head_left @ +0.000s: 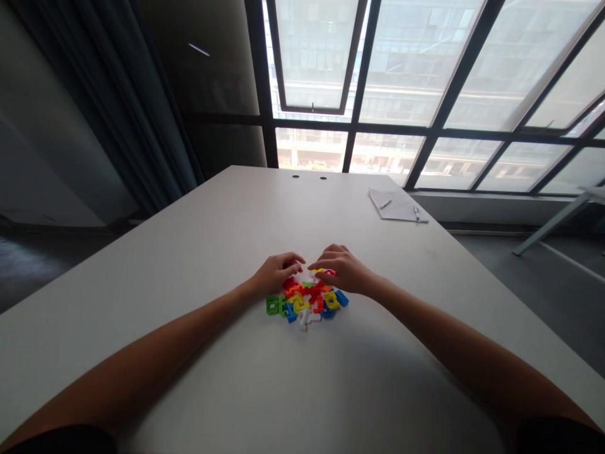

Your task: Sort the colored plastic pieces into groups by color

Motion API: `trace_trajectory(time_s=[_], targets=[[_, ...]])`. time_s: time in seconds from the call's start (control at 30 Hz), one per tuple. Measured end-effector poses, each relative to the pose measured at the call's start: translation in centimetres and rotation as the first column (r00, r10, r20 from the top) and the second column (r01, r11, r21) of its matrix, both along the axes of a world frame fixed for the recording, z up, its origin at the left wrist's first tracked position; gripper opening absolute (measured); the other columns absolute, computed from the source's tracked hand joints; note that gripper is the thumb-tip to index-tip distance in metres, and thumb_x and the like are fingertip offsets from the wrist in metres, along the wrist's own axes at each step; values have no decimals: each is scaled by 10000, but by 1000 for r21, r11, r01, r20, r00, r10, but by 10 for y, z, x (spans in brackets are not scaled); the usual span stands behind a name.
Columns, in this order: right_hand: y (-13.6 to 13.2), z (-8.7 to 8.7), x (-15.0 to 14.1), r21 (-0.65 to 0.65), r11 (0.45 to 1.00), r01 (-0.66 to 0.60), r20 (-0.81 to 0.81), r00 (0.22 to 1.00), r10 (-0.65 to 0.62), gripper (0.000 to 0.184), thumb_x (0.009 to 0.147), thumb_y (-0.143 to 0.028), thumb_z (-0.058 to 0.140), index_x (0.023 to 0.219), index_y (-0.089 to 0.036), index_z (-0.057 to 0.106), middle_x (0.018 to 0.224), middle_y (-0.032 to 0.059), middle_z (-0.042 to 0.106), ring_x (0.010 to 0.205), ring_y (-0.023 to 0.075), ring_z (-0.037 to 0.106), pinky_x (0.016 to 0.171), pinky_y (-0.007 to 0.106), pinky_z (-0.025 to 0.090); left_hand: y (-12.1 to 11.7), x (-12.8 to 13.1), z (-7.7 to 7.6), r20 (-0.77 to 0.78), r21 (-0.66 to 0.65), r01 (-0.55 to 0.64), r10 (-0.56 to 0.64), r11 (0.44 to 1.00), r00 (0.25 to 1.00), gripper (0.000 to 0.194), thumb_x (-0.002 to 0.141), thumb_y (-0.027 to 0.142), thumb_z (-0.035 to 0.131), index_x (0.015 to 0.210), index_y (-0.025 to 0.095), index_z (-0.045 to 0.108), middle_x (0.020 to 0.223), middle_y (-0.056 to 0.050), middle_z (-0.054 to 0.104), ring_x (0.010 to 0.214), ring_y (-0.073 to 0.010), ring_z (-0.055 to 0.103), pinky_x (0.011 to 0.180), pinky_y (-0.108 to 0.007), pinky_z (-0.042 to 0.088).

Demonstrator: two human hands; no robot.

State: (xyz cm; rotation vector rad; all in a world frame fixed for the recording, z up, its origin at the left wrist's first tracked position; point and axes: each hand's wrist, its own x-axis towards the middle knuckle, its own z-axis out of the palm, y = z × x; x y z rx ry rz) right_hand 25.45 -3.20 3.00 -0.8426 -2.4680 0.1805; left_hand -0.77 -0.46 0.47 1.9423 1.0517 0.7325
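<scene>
Here are your two bare hands, right at the heap of small, brightly coloured plastic pieces (pixel 307 300) on the smooth white worktop (pixel 198 265)! Your left hand (pixel 276 275) is at the heap's far left edge, fingers curled inward, with red pieces (pixel 290 284) just beside it. Your right hand (pixel 343 270) arches over the heap's far right side, its fingers partly covering some yellow and red pieces; whether either grip is closed on anything, you can't tell from here. On the heap's near side lie white pieces (pixel 312 318), with a square green ring-shaped piece (pixel 272 305) at its left end. Well beyond the heap, to the right, lie white paper sheets (pixel 397 206) with pens on them.
</scene>
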Motion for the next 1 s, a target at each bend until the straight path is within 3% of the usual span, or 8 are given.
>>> trace_trajectory(time_s=[0.1,0.2,0.3,0.4,0.53,0.77,0.9,1.0], targets=[[12,4,-10,-82,995,-57,106,992,65,175,942,-237,778,1094,-294,844,998,62,821,1085,276,670,982,454,454,-1,1,0,-8,-7,12,-12,1000,1000,375,907,447,621,1116,170,763,906,-45,779,704,-166,627,631,-271,481],[28,3,-9,-155,987,-45,19,999,48,166,946,-228,769,1084,-284,841,945,43,821,1016,234,707,970,409,484,1,0,1,-1,8,9,-9,1000,1000,353,915,429,612,1096,170,768,894,-44,777,717,-171,643,639,-271,484],[54,0,6,-219,965,144,-133,975,-175,186,959,-233,736,1130,-245,809,986,48,823,948,203,737,896,351,534,9,-6,2,-46,77,20,-17,997,999,335,931,400,584,1090,173,773,871,-45,783,715,-172,658,661,-270,492],[83,-6,32,-316,861,399,-154,874,-461,152,951,-226,717,1082,-197,786,1002,77,822,919,202,758,833,318,559,19,-15,2,-189,215,44,-3,976,982,313,923,353,565,1051,186,796,795,-31,764,659,-162,631,650,-262,471],[100,-17,63,-363,773,520,-47,819,-572,114,922,-225,702,986,-187,787,946,76,817,850,205,750,765,302,549,25,-22,-1,-268,287,51,29,957,963,332,933,332,528,1030,198,816,751,-25,730,642,-163,603,641,-265,448],[79,-26,86,-375,807,457,31,876,-482,197,894,-205,622,954,-209,810,863,32,799,764,185,700,748,299,533,25,-19,-4,-323,297,83,18,951,946,308,940,347,549,1015,242,829,890,-40,777,711,-188,638,679,-279,465],[61,-33,93,-304,875,376,41,923,-382,201,885,-185,622,933,-213,815,945,56,804,920,224,718,918,367,544,27,-20,-7,-326,306,93,13,947,945,307,948,346,545,1016,249,828,928,-35,791,737,-191,660,684,-274,465],[51,-37,94,-247,883,398,1,912,-411,196,921,-196,622,994,-210,803,1037,80,805,1002,245,721,974,408,536,28,-20,-9,-330,309,95,12,946,944,303,951,341,543,1014,251,826,962,-30,800,768,-191,678,702,-268,474]])
